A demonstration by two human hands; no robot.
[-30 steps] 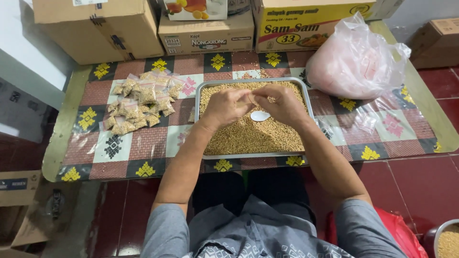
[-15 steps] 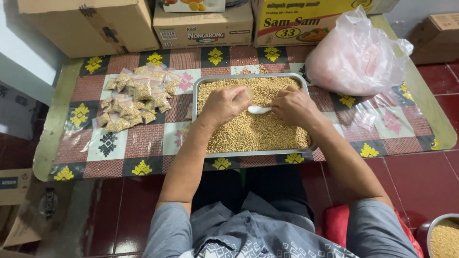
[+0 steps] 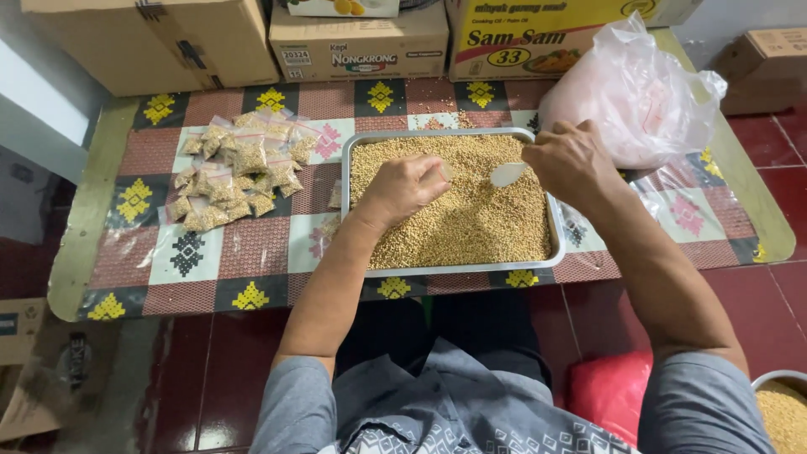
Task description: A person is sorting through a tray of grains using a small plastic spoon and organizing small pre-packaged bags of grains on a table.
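Golden grain (image 3: pixel 471 214) fills the metal tray (image 3: pixel 555 240) near the mat's front edge; above it the right hand (image 3: pixel 572 160) grips a white plastic spoon (image 3: pixel 508 174), the left hand (image 3: pixel 402 187) pinches shut on a small clear bag (image 3: pixel 443 171). Filled packets (image 3: pixel 231 168) heap toward the mat's left, a pink plastic bag (image 3: pixel 630 92) at its back right corner

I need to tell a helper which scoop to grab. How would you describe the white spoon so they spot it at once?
Find the metal tray of tan grains on the patterned table mat. Over its upper right part, the right hand holds a small white spoon. It is the only white, smooth thing above the grains.
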